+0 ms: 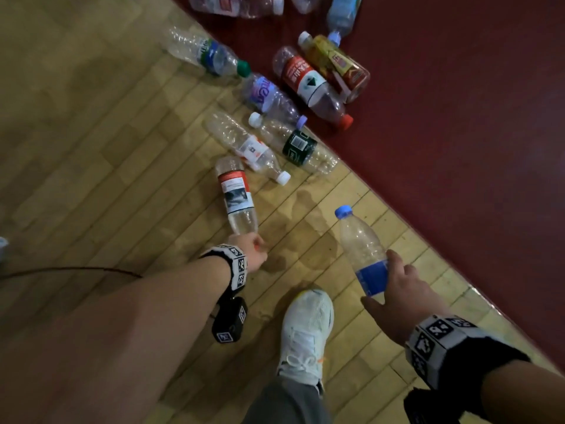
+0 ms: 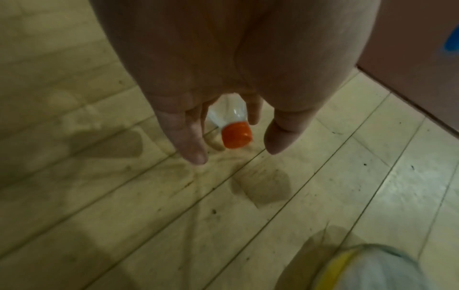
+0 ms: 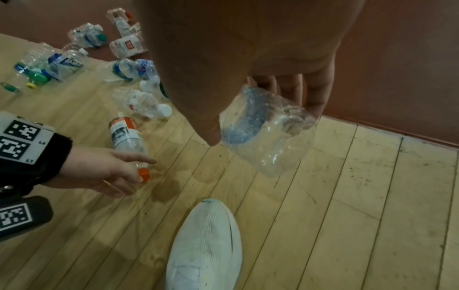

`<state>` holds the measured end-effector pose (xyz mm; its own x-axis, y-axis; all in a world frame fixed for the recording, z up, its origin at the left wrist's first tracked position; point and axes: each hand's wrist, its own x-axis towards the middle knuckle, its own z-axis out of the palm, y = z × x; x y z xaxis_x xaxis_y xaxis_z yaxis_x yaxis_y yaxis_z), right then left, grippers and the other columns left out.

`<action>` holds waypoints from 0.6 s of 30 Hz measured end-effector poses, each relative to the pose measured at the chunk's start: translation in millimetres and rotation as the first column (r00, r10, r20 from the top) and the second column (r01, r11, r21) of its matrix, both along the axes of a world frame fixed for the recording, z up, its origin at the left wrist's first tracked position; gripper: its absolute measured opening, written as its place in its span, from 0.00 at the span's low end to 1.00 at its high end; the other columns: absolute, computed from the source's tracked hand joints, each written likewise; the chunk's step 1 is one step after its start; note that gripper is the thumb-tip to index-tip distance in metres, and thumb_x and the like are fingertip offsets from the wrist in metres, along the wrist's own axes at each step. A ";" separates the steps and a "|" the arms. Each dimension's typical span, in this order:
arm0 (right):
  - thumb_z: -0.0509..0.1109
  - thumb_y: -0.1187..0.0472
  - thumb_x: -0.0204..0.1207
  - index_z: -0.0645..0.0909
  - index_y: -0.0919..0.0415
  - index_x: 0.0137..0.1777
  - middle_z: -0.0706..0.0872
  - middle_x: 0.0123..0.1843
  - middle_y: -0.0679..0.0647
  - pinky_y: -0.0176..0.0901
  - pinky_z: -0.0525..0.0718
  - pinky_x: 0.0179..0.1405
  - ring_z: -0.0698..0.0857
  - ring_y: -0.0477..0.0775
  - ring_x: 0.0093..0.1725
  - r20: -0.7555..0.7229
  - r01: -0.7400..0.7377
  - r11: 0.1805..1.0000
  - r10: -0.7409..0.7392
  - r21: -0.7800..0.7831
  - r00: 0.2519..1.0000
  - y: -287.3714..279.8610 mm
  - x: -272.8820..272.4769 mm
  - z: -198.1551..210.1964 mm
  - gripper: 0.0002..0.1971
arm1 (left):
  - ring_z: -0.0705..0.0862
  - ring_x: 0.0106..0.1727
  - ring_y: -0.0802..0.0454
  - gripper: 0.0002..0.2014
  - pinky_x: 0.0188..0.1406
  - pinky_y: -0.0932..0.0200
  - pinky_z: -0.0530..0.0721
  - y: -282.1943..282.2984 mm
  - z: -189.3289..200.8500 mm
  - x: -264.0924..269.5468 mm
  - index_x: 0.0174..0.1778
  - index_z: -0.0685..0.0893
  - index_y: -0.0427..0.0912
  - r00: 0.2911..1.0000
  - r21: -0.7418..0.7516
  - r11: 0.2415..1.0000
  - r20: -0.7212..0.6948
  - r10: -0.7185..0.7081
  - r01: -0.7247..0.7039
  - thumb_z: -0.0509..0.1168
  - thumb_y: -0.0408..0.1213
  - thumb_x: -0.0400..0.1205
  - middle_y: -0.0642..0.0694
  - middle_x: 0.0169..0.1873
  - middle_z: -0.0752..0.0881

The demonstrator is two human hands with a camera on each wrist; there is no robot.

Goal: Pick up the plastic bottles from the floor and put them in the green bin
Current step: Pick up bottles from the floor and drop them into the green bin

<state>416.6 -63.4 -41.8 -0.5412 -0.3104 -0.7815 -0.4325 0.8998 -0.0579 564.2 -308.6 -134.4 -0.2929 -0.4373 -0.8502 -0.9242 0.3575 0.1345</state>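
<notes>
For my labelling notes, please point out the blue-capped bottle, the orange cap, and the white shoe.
blue-capped bottle [image 1: 372, 278]: head view, blue label.
orange cap [image 2: 236, 136]: left wrist view, cap side.
white shoe [image 1: 307, 328]: head view, upper.

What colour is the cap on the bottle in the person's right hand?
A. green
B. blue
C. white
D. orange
B. The right hand holds a clear bottle with a blue label, and its cap is blue; the orange cap belongs to the bottle by the left hand.
</notes>
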 end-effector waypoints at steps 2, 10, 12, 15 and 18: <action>0.72 0.39 0.75 0.42 0.54 0.85 0.75 0.70 0.59 0.55 0.85 0.60 0.83 0.60 0.63 0.017 -0.014 1.000 0.014 0.022 1.000 -5.6 -0.5 16.2 0.50 | 0.85 0.48 0.46 0.07 0.56 0.55 0.85 2.1 14.0 10.6 0.42 0.85 0.55 0.992 -0.020 0.995 -0.075 0.100 -0.102 0.69 0.36 0.76 0.46 0.52 0.87; 0.70 0.39 0.77 0.41 0.56 0.86 0.70 0.75 0.59 0.51 0.79 0.65 0.78 0.60 0.70 0.033 -0.105 0.994 0.104 0.010 0.994 -62.2 -7.0 188.3 0.50 | 0.82 0.46 0.45 0.05 0.45 0.58 0.78 -29.5 197.5 55.2 0.47 0.82 0.49 0.948 -0.036 0.953 -0.117 0.295 -0.301 0.62 0.35 0.83 0.45 0.46 0.85; 0.70 0.40 0.78 0.40 0.57 0.86 0.69 0.77 0.60 0.51 0.76 0.68 0.77 0.61 0.73 0.017 -0.117 0.993 0.118 -0.010 0.993 -77.3 -7.4 251.4 0.50 | 0.81 0.48 0.47 0.08 0.48 0.59 0.78 -35.8 254.2 66.9 0.53 0.85 0.45 0.945 -0.037 0.947 -0.086 0.316 -0.320 0.61 0.38 0.85 0.45 0.50 0.86; 0.70 0.40 0.77 0.42 0.57 0.86 0.69 0.78 0.62 0.51 0.77 0.68 0.77 0.62 0.73 -0.006 -0.154 0.987 0.154 -0.040 0.988 -88.7 5.9 338.6 0.49 | 0.83 0.57 0.44 0.14 0.48 0.60 0.73 -28.9 348.6 90.9 0.61 0.85 0.37 0.942 -0.062 0.941 -0.053 0.331 -0.333 0.57 0.37 0.87 0.37 0.58 0.86; 0.72 0.42 0.77 0.44 0.57 0.86 0.70 0.77 0.62 0.52 0.80 0.66 0.78 0.63 0.72 -0.028 -0.219 0.970 0.217 -0.106 0.976 -91.7 31.6 413.5 0.49 | 0.84 0.58 0.39 0.13 0.49 0.59 0.77 -17.0 440.2 123.9 0.59 0.86 0.37 0.924 -0.059 0.925 -0.106 0.368 -0.375 0.59 0.39 0.87 0.39 0.54 0.88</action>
<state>448.1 -155.1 371.8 -0.4634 -0.5041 -0.7288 -0.6192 0.7725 -0.1406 688.1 -325.5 305.8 -0.1715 -0.5927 -0.7870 -0.9776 0.0038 0.2102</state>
